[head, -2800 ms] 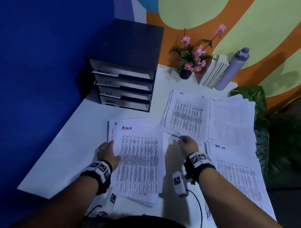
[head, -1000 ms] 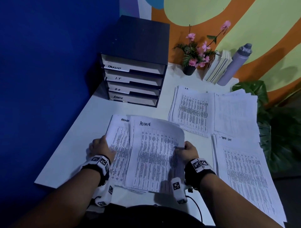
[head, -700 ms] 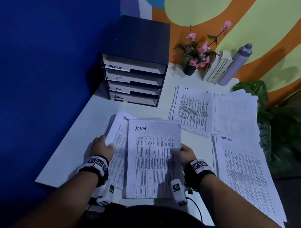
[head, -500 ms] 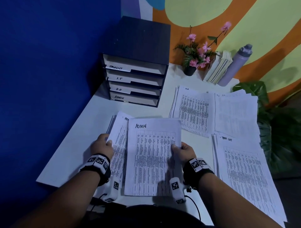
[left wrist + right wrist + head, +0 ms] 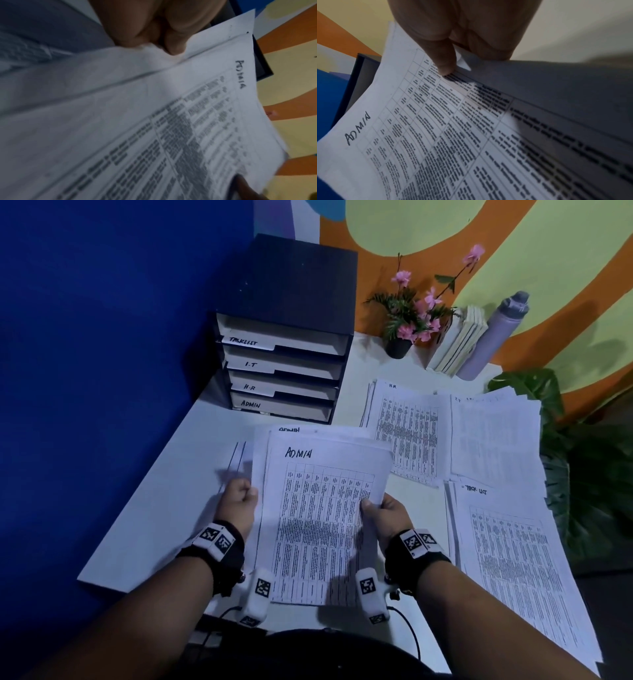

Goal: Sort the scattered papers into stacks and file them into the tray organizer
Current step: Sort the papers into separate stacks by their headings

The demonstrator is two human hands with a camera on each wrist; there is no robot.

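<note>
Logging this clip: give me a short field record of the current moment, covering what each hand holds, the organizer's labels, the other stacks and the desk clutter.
held item: ADMIN stack, lifted off the desk
left hand: grips the stack's left edge
right hand: pinches the right edge, thumb on top
tray organizer: four trays, top to bottom TASKLIST, I.T, H.R, ADMIN
ADMIN tray: bottom one; contents not visible
other stacks: H.R stack, task list stack, one more behind, label unreadable
clutter: flower pot, books, bottle
</note>
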